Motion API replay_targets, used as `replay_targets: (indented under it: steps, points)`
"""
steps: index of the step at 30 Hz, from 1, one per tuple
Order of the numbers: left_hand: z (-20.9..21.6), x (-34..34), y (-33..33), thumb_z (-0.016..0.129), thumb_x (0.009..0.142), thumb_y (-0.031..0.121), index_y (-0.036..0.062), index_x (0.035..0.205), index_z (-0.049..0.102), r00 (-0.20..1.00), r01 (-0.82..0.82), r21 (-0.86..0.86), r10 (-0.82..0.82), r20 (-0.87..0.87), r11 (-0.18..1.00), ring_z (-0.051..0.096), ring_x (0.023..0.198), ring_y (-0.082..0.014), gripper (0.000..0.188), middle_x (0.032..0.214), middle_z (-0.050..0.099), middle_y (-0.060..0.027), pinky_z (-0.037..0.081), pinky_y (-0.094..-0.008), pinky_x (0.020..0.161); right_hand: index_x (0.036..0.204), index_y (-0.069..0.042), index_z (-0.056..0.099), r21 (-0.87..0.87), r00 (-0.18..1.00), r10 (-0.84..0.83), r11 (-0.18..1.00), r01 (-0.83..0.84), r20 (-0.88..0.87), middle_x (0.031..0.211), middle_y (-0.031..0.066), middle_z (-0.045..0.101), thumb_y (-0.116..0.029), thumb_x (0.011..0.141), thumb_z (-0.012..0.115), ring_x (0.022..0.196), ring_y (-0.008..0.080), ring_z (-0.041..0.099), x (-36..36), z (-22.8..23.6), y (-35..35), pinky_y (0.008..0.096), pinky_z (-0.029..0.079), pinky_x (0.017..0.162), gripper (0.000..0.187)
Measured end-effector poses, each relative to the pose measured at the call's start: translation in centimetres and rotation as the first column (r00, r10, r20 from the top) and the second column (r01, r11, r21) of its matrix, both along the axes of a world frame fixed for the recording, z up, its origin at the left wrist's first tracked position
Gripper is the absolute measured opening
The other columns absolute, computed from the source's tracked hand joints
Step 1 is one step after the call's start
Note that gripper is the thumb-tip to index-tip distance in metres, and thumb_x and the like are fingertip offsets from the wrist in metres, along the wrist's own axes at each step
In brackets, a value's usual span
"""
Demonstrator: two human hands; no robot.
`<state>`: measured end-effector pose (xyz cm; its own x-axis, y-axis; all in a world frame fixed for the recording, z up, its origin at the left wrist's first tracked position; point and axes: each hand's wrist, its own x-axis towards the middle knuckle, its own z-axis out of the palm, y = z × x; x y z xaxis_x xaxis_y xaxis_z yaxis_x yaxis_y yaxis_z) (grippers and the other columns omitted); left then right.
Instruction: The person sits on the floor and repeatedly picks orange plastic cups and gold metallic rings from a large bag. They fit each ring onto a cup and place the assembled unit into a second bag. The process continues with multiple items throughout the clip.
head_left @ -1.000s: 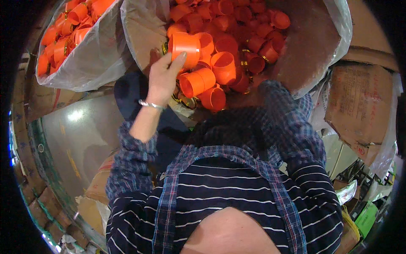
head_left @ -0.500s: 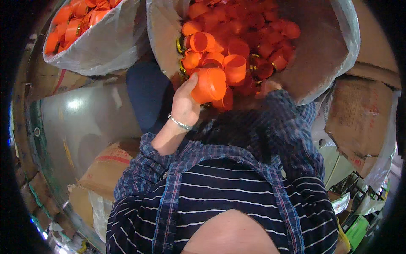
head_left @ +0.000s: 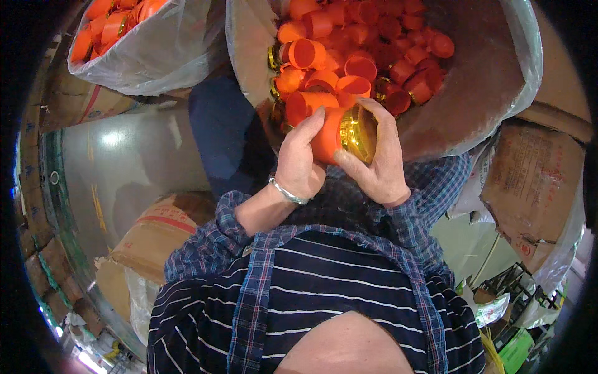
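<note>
An orange plastic cup [head_left: 327,131] lies tilted on its side between my hands, in front of a large lined carton. My left hand [head_left: 301,157] is closed around its left end, thumb on top. At the other end sits a shiny gold piece [head_left: 357,133], a cap or a band; I cannot tell which. My right hand [head_left: 383,161] grips that gold end, thumb below and fingers over the far side. Just beyond are many loose orange cups [head_left: 305,54] piled in the carton, some with gold rims.
The carton has a plastic liner [head_left: 464,134] folded over its edge. A second lined container [head_left: 152,65] of orange cups stands at the far left. Cardboard boxes lie at the left [head_left: 156,234] and right [head_left: 529,177]. A smooth grey surface [head_left: 124,168] is on the left.
My right hand has come up from the carton and now grips the gold end. The orange cup has moved slightly right and lower in my left hand, turning sideways.
</note>
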<state>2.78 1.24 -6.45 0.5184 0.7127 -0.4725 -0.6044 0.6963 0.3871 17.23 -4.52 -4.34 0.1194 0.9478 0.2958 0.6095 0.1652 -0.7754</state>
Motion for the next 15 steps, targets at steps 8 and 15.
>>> replay_targets:
  steps: [8,15]
  points:
    - [1.5,-0.1,-0.3,0.048,0.104,0.028,0.0007,0.131,0.054,0.998,-0.058,0.021,0.058,-0.016,0.998,0.060,0.118,-0.0254,0.039,0.129,0.062,-0.0122,0.045,-0.0401,0.105,0.143,-0.003,0.044,0.109,0.997,-0.035,0.994,0.027,0.068,0.136,0.0234,0.047,-0.035,0.085,0.070,0.123,0.0403,0.047,-1.3,-0.5,-0.6,0.0462,0.039,0.105,0.071]
    - [1.0,0.6,-1.4,0.057,0.101,0.024,0.0021,0.117,0.062,0.989,-0.103,0.230,0.125,-0.082,0.968,0.061,0.104,-0.0135,0.027,0.111,0.066,-0.0045,0.048,-0.0281,0.093,0.141,-0.001,0.045,0.214,0.993,-0.111,0.972,0.101,0.033,0.133,0.0237,0.050,-0.030,0.088,0.067,0.121,0.0386,0.050,-2.2,-1.6,-0.3,0.0436,0.040,0.103,0.064]
